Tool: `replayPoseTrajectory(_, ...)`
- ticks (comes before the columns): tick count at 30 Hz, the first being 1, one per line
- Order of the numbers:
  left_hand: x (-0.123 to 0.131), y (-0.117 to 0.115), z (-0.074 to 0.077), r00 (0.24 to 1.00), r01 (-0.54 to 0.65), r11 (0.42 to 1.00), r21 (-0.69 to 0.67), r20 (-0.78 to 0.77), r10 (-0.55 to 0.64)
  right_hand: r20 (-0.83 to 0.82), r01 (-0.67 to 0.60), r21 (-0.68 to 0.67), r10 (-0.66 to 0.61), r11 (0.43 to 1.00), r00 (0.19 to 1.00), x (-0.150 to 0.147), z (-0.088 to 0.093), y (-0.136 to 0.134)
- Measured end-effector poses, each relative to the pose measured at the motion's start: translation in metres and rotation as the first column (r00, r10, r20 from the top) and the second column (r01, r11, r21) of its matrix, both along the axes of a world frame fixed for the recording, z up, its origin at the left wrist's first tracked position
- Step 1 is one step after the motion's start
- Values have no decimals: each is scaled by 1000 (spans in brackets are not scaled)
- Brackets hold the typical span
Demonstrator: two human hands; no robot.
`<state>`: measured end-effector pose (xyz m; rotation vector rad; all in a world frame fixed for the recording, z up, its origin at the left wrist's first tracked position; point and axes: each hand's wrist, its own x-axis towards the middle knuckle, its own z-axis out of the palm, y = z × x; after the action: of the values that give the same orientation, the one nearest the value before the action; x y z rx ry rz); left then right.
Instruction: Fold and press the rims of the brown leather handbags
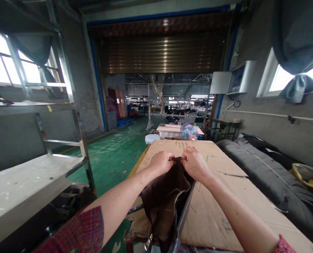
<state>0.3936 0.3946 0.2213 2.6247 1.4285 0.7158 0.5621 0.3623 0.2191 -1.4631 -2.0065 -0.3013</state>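
Note:
A dark brown bag (167, 196) hangs open below my hands, its lining and inner folds showing. My left hand (162, 162) pinches the far rim on the left side. Close beside it, my right hand (195, 163) grips the same rim on the right, fingers closed over the edge. A metal zipper pull (148, 242) dangles at the near end of the bag. The bag's outer side and base are mostly out of sight.
The bag is over a cardboard-covered table (219, 211). A metal rack (74, 140) stands left, beside the green floor (106, 151). Large grey fabric rolls (264, 172) lie along the right. Beyond the table are a blue water jug (189, 131) and a pale stool (152, 138).

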Motion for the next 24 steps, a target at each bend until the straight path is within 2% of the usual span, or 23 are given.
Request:
replayPoseTrajectory(6,3,3,-1,1000,-8,1000,-20,18,9,86,109,-117,-99,987,991,-4,8,-2)
replayPoseTrajectory(11,2,2,0,1000,-7,1000,-27,14,7,124,142,-141,-125,980,984,-3,7,4)
replayPoseTrajectory(19,1,9,-2,1000,18,1000,-21,-2,-18,177,151,-168,-121,974,977,-5,12,1)
replayPoseTrajectory(24,0,16,1,1000,23,998,-66,14,-22,208,84,-187,-44,979,977,-13,19,5)
